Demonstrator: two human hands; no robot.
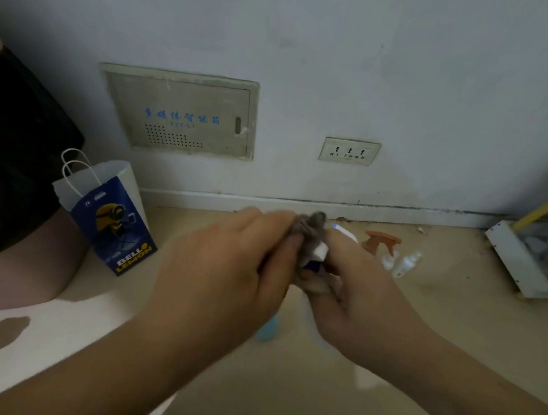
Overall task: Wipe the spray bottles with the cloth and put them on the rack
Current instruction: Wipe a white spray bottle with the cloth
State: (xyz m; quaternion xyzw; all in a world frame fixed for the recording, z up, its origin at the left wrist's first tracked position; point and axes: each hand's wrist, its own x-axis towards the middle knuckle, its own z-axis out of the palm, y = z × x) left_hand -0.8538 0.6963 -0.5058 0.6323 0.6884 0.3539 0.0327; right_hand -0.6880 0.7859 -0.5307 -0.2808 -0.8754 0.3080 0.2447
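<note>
Spray bottle (pixel 319 251) held over floor (pixel 294 399) between both hands: right hand (pixel 355 296) grips its neck, left hand (pixel 224 263) pinches grey cloth (pixel 311 227) onto the white head. Wiping step in hand. Next likely calls for carrying it right to rack (pixel 515 257); other bottles (pixel 405 265) lie on floor

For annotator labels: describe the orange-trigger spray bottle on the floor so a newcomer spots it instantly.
From the wall socket, drop to the floor, left of the rack. Of the two bottles there, the spray bottle is the left one. Only it has an orange trigger head; the small bottle beside it has a white top.
</note>
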